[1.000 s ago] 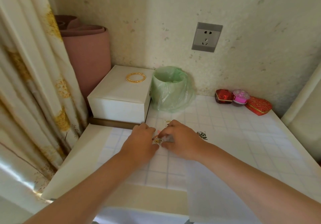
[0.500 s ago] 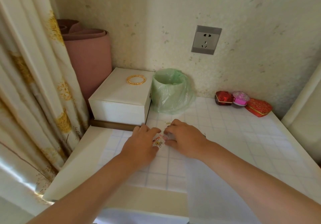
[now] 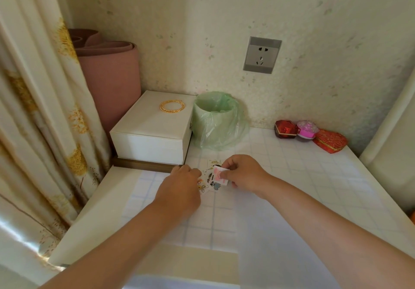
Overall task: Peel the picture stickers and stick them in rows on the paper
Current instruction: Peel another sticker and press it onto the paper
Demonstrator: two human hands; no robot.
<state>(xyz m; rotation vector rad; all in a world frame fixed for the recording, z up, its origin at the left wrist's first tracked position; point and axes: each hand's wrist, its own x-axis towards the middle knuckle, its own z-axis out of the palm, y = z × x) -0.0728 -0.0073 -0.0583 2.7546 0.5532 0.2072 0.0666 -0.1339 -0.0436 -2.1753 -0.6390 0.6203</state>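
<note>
left hand (image 3: 179, 190): centre of the frame, back of the hand towards the camera, fingers curled under. the tips are at the left edge of the sticker cluster but hidden by the knuckles, so i cannot tell whether they pinch anything.
right hand (image 3: 244, 174): just right of centre, thumb and forefinger pinching the right edge of the sticker piece, the other fingers curled beneath.
sticker piece (image 3: 219, 175): small pink-and-white square, tilted, held just above the table between the two hands.
picture stickers (image 3: 212, 182): a small cluster on the gridded table cover (image 3: 303, 176) between the hands, with a yellow flower at the left, a dark one in the middle and a bluish one below. one more lies just above, near the bin.
paper (image 3: 269, 232): plain white sheet in the lower right of centre, under the right forearm. no stickers show on its visible part.
white box (image 3: 152, 131): left of centre against the wall, a gold bangle (image 3: 172, 105) lying on its lid.
bin (image 3: 215, 120): lined with a green bag, just right of the box.
far right of the table: red hexagonal box (image 3: 285, 129), pink round box (image 3: 307, 129) and red heart-shaped box (image 3: 330, 140) in a row.
wall: grey socket (image 3: 262, 54), upper right of centre.
left edge: patterned curtain (image 3: 33, 109), a pink rolled mat (image 3: 107, 80) behind it.
</note>
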